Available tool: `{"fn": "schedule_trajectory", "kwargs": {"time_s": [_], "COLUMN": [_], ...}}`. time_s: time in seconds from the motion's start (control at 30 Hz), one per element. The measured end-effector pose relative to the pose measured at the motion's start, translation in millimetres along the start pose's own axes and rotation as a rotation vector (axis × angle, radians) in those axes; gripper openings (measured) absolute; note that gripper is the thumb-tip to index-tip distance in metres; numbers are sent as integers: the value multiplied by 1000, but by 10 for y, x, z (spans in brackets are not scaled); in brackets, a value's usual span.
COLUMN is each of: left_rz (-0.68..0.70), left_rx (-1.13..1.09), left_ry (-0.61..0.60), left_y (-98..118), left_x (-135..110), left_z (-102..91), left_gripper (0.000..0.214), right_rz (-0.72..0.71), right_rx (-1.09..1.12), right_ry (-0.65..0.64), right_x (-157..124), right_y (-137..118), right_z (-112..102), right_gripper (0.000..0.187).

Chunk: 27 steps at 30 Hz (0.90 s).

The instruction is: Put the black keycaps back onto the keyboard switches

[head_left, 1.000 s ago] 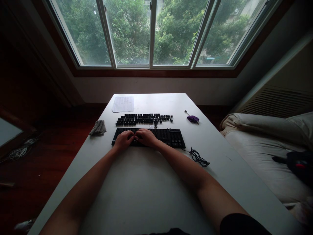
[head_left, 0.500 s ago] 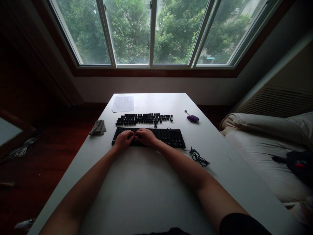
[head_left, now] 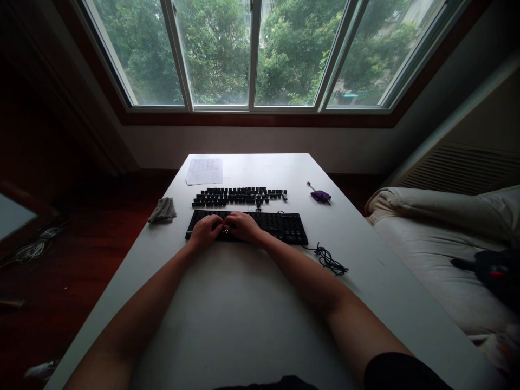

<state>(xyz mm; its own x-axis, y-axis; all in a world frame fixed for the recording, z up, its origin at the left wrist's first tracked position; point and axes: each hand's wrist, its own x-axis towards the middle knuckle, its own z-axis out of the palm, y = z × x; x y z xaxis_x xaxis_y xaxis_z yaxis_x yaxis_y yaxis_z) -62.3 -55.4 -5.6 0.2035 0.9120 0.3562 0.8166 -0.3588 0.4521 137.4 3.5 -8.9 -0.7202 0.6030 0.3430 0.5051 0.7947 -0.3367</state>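
A black keyboard [head_left: 290,230] lies across the white table, and both hands are over its left half. My left hand [head_left: 205,229] is closed, its fingers curled down at the keyboard. Close beside it, my right hand [head_left: 244,225] is closed too, fingertips meeting those of the left. A small shiny bit shows between the fingertips, too small to name. Behind the keyboard, loose black keycaps [head_left: 233,196] stand in several rows. A small, clear round item lies between the keycaps and keyboard, partly hidden.
A grey cloth [head_left: 163,210] lies at the table's left edge, and a printed paper sheet [head_left: 204,171] at the back left. To the right are a purple cloth-like item [head_left: 320,196], a small brush [head_left: 310,185] and the bundled cable [head_left: 329,260]. A bed [head_left: 422,254] stands right of the table.
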Motion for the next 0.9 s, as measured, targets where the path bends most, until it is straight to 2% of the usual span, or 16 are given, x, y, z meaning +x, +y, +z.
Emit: {"fn": "schedule_trajectory", "kwargs": {"time_s": [0.9], "left_rz": [-8], "left_rx": [-2], "left_ry": [7], "left_y": [-34], "left_x": [1], "left_z": [28], "left_gripper": [13], "right_rz": [6], "right_rx": [21], "right_ry": [1], "right_x": [1], "right_y": [-8], "right_z": [2], "right_gripper": [14]}}
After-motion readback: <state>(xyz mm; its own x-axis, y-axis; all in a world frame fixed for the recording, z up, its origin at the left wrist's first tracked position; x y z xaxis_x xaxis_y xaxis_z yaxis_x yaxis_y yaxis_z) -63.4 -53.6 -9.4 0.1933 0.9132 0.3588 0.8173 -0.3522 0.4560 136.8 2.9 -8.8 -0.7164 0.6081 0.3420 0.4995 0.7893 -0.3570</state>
